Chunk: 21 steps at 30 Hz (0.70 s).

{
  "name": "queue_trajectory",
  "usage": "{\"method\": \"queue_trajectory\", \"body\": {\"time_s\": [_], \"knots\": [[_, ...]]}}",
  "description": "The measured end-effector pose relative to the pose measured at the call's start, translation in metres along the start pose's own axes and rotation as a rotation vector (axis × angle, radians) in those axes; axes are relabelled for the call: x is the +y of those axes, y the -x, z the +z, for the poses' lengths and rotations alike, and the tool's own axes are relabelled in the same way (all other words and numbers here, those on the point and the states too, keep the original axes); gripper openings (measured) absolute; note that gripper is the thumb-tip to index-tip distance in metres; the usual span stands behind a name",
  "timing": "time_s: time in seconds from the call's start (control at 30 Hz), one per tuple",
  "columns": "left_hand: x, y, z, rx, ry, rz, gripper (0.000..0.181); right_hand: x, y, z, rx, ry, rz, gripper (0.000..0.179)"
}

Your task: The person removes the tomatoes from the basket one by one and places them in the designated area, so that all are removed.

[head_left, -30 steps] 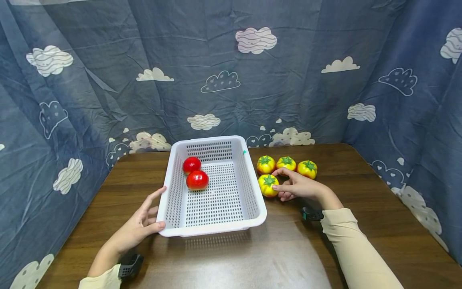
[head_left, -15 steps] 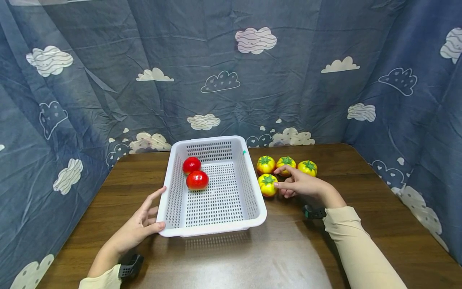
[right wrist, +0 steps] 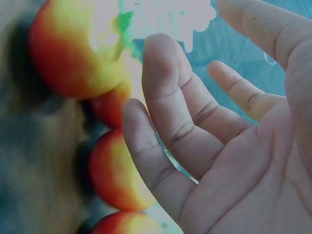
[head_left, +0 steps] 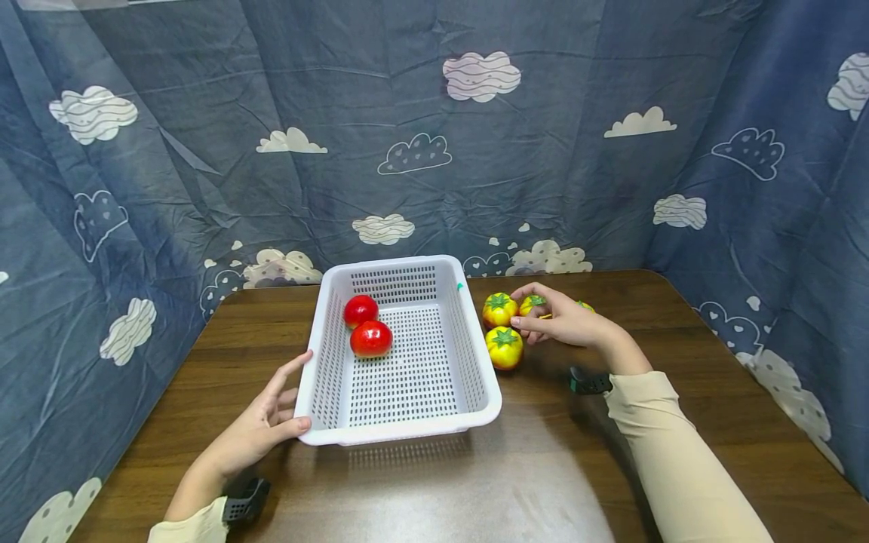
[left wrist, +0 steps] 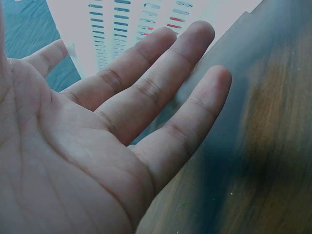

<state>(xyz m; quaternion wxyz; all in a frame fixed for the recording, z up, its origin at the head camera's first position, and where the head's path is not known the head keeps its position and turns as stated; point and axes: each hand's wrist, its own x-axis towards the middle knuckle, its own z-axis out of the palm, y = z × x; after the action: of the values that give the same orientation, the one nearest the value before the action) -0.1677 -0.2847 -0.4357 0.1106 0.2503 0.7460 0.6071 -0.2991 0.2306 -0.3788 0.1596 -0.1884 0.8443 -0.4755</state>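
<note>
My left hand (head_left: 251,428) touches the left rim of a white perforated plastic basket (head_left: 403,431), fingers spread along its side. Two glossy red tomatoes (head_left: 371,339) lie inside, toward the basket's left. Right of the basket are several yellow-and-red tomatoes with green leafy tops: a front one (head_left: 505,349), one behind it (head_left: 498,310), and others partly behind my right hand (head_left: 570,323). That hand hovers over this group, thumb and fingers apart, holding nothing. In the right wrist view its fingers are loosely bent beside a row of tomatoes (right wrist: 73,53).
A brown wooden table (head_left: 529,483) carries everything. Behind it hangs a blue cloud-patterned curtain (head_left: 380,75), close to the basket's far edge. Dark wrist straps (head_left: 589,381) sit at both wrists.
My right hand has withdrawn from the front yellow tomato and moved back over the rear ones, now covering most of the rightmost. The left hand and basket have stayed still.
</note>
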Motion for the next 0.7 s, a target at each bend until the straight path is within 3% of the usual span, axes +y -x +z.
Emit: {"method": "queue_trajectory", "body": {"time_s": [0.27, 0.7], "knots": [[-0.002, 0.000, -0.001, 0.006, -0.004, -0.010, 0.090, -0.029, -0.009, 0.002, 0.028, 0.096, -0.072, 0.049], [-0.002, 0.001, -0.001, 0.010, -0.005, -0.023, 0.090, -0.067, -0.035, 0.022, -0.027, 0.095, -0.183, 0.044]]}}
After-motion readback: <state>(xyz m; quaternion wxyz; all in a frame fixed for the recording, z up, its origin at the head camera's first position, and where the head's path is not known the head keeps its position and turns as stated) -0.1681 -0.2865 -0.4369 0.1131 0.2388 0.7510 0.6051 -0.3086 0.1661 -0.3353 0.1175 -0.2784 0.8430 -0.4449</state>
